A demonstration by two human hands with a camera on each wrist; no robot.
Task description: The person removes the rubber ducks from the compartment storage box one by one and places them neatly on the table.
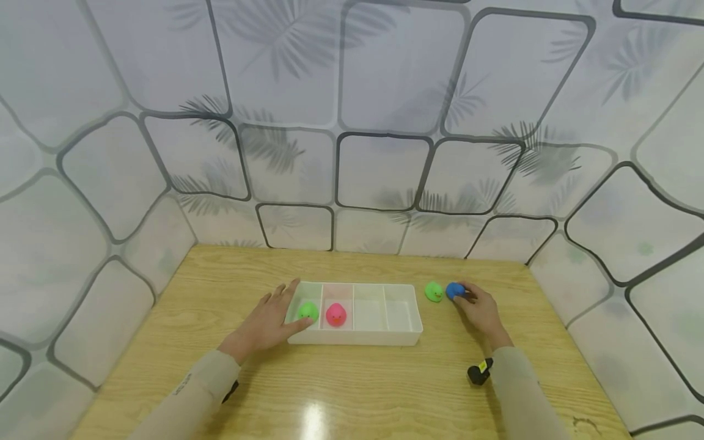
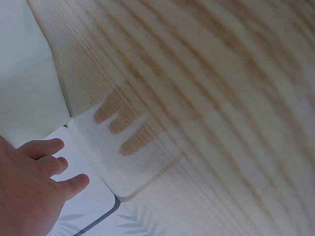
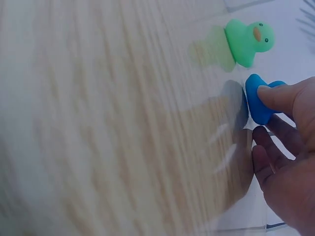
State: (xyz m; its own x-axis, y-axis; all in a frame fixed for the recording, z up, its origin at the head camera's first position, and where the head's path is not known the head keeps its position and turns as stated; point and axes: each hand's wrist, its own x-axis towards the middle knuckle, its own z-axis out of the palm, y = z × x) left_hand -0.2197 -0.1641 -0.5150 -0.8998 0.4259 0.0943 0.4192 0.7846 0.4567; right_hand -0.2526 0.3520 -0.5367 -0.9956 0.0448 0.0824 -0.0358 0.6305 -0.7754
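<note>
My right hand (image 1: pixel 480 308) pinches a blue rubber duck (image 1: pixel 454 291) between thumb and fingers on the table, right of the box. Just left of it stands a green rubber duck (image 1: pixel 434 292), also plain in the right wrist view. My left hand (image 1: pixel 268 319) rests at the left end of a white divided box (image 1: pixel 357 337), fingers spread along its side and thumb over the front rim. Inside the box, a second green duck (image 1: pixel 308 310) sits in the leftmost compartment, partly behind the thumb. A pink duck (image 1: pixel 336 315) sits in the compartment beside it.
The wooden table (image 1: pixel 352 391) meets patterned walls (image 1: pixel 379 171) at the back and both sides. A small black object with a yellow label (image 1: pixel 480 371) is by the right forearm, seemingly at the wrist. The two right-hand compartments show bare white floors.
</note>
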